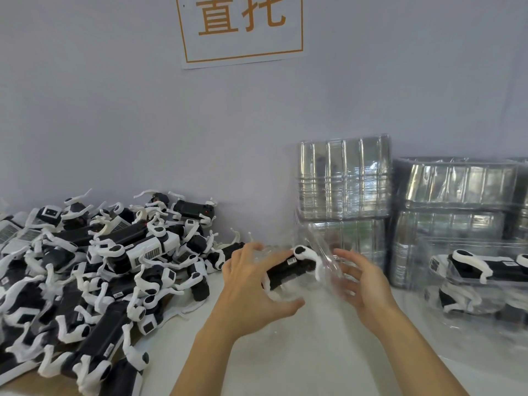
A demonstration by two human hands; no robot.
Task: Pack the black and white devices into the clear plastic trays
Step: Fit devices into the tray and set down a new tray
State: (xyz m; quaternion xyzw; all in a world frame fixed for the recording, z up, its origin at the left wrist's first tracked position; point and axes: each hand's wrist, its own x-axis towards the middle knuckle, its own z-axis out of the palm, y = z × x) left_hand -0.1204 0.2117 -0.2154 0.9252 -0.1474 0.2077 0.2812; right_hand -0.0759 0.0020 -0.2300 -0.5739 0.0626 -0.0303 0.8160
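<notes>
left hand (251, 292) and right hand (363, 284), fingers spread and released, flank a glossy black-white device (288, 270) in a clear tray (323, 264); device pile (94, 270) at nine o'clock.

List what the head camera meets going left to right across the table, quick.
Pile of loose devices → left hand → device in a clear tray → right hand → packed trays, with stacks of empty trays behind.

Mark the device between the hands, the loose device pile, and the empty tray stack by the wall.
device (288, 268), head view, on its black body.
device pile (114, 258), head view, mid-heap.
tray stack (344, 178), head view, on its ribbed side.
</notes>
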